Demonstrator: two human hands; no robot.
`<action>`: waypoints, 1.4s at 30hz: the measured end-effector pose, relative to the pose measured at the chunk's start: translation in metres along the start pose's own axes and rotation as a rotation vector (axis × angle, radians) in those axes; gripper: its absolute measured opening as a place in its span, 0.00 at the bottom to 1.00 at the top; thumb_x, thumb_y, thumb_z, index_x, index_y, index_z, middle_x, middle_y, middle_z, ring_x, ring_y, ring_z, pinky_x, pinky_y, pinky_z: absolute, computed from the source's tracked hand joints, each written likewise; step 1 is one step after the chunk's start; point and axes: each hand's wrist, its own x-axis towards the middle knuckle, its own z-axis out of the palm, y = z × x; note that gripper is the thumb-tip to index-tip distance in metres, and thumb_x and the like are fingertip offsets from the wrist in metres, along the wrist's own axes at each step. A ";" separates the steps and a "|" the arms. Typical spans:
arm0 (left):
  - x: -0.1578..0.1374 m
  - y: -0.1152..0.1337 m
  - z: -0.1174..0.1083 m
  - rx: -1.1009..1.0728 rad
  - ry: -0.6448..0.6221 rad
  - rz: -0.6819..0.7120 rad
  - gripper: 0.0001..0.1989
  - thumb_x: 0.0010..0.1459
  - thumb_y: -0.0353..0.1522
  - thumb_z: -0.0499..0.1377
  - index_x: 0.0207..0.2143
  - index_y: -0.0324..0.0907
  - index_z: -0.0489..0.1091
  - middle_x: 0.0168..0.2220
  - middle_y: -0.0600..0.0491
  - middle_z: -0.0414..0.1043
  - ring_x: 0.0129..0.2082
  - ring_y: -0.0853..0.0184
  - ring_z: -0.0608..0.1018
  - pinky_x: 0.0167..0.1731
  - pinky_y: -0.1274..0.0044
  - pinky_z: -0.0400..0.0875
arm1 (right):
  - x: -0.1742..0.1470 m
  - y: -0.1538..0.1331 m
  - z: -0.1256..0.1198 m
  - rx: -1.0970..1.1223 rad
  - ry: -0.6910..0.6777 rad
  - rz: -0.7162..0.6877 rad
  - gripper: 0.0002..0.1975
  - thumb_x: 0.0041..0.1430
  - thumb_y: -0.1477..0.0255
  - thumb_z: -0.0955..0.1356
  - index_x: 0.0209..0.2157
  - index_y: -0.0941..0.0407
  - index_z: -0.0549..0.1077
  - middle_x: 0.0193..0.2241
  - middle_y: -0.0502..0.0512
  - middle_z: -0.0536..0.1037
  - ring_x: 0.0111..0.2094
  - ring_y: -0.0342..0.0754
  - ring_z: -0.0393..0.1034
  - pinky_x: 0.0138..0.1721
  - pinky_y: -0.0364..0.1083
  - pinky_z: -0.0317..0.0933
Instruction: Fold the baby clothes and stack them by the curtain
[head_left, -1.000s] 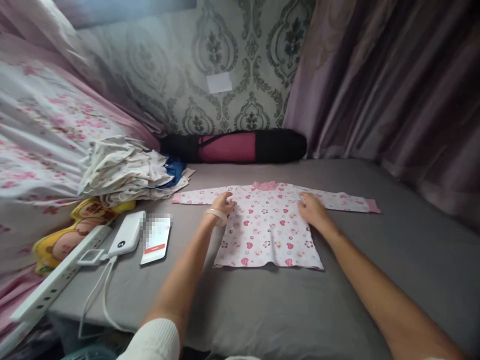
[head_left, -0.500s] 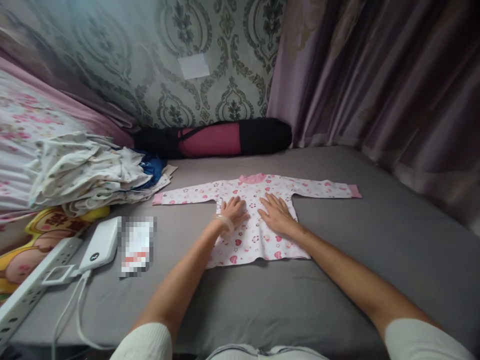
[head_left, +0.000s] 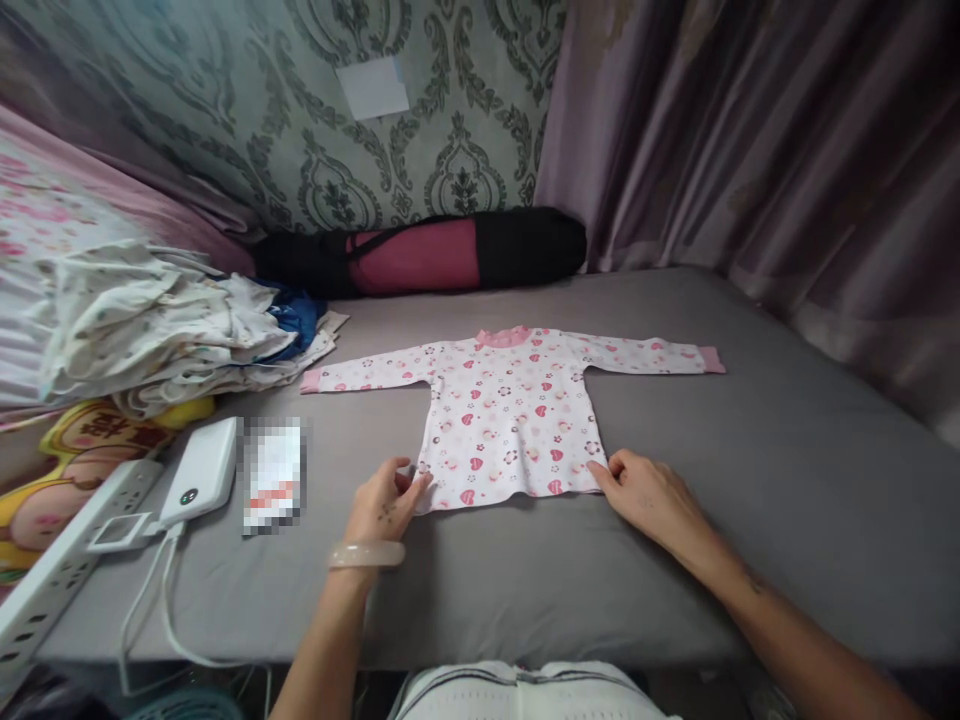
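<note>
A small white long-sleeved shirt (head_left: 517,420) with pink hearts and flowers lies flat on the grey bed sheet, sleeves spread out to both sides. Its collar and cuffs are pink, and the hem faces me. My left hand (head_left: 386,497), with a pale bangle on the wrist, is at the lower left corner of the hem, thumb and fingers closed on the edge. At the lower right corner my right hand (head_left: 645,495) pinches the other edge, thumb on top. The fingertips under the fabric are partly hidden.
Left of the shirt lie a white power bank (head_left: 201,470), a blurred packet (head_left: 274,475) and a power strip (head_left: 71,560) with cables. Behind them is a heap of clothes (head_left: 165,320). A black and maroon rolled bag (head_left: 420,255) rests against the wall.
Both hands have come off the middle of the shirt, moving toward me and outward to the two hem corners. The shirt remains spread flat. The view has shifted slightly.
</note>
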 end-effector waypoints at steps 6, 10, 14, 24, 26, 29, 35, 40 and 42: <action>-0.001 -0.004 0.001 -0.100 -0.064 0.022 0.30 0.49 0.50 0.56 0.49 0.41 0.66 0.21 0.57 0.68 0.24 0.65 0.71 0.26 0.76 0.64 | 0.005 0.002 -0.009 0.028 -0.098 -0.081 0.20 0.58 0.54 0.61 0.22 0.53 0.68 0.22 0.54 0.75 0.24 0.47 0.67 0.25 0.43 0.48; 0.004 -0.018 -0.006 -0.178 -0.041 0.062 0.36 0.49 0.53 0.54 0.53 0.39 0.62 0.16 0.62 0.59 0.20 0.68 0.66 0.22 0.78 0.59 | 0.007 0.011 -0.014 0.118 -0.133 -0.098 0.18 0.56 0.58 0.62 0.21 0.55 0.67 0.21 0.50 0.73 0.23 0.44 0.65 0.24 0.42 0.47; 0.007 -0.023 -0.009 -0.088 -0.067 0.106 0.35 0.51 0.54 0.51 0.53 0.41 0.63 0.17 0.62 0.57 0.20 0.67 0.67 0.23 0.77 0.59 | 0.003 0.011 -0.014 0.119 -0.120 -0.109 0.16 0.56 0.61 0.62 0.20 0.55 0.66 0.20 0.49 0.71 0.22 0.43 0.62 0.24 0.42 0.45; 0.056 0.012 -0.032 0.244 0.070 0.290 0.21 0.54 0.46 0.55 0.45 0.45 0.69 0.39 0.46 0.73 0.38 0.58 0.76 0.39 0.70 0.69 | 0.033 0.010 -0.037 0.130 -0.047 -0.232 0.16 0.61 0.61 0.61 0.25 0.55 0.71 0.23 0.51 0.75 0.25 0.44 0.65 0.26 0.42 0.49; 0.077 0.045 -0.019 0.263 0.012 0.351 0.18 0.56 0.43 0.55 0.44 0.44 0.70 0.42 0.46 0.73 0.40 0.59 0.76 0.42 0.71 0.69 | 0.052 -0.005 -0.035 0.154 0.081 -0.319 0.16 0.64 0.66 0.58 0.29 0.55 0.72 0.28 0.53 0.77 0.30 0.45 0.68 0.31 0.42 0.54; 0.109 0.101 0.017 0.231 -0.114 0.446 0.17 0.58 0.39 0.55 0.47 0.42 0.69 0.49 0.44 0.70 0.43 0.60 0.76 0.46 0.71 0.68 | 0.082 -0.038 -0.018 0.182 0.181 -0.508 0.15 0.65 0.72 0.56 0.40 0.57 0.73 0.40 0.58 0.77 0.42 0.47 0.70 0.44 0.43 0.58; 0.156 0.150 0.080 0.214 -0.016 0.451 0.22 0.57 0.31 0.57 0.54 0.33 0.62 0.57 0.34 0.63 0.58 0.55 0.67 0.57 0.69 0.61 | 0.130 -0.089 0.019 0.030 0.204 -0.558 0.23 0.65 0.70 0.57 0.60 0.61 0.62 0.61 0.67 0.62 0.62 0.54 0.54 0.60 0.51 0.48; 0.177 0.138 0.094 0.261 0.074 0.394 0.28 0.61 0.39 0.52 0.59 0.32 0.57 0.65 0.33 0.51 0.66 0.50 0.53 0.63 0.63 0.48 | 0.152 -0.102 0.028 -0.037 0.238 -0.428 0.28 0.67 0.63 0.54 0.63 0.63 0.56 0.65 0.71 0.52 0.66 0.60 0.45 0.62 0.58 0.41; 0.181 0.135 0.094 0.284 0.072 0.366 0.31 0.62 0.43 0.49 0.62 0.33 0.54 0.67 0.35 0.48 0.67 0.49 0.50 0.64 0.61 0.45 | 0.159 -0.105 0.028 -0.039 0.260 -0.388 0.30 0.68 0.61 0.54 0.64 0.64 0.55 0.66 0.70 0.51 0.66 0.61 0.44 0.63 0.59 0.38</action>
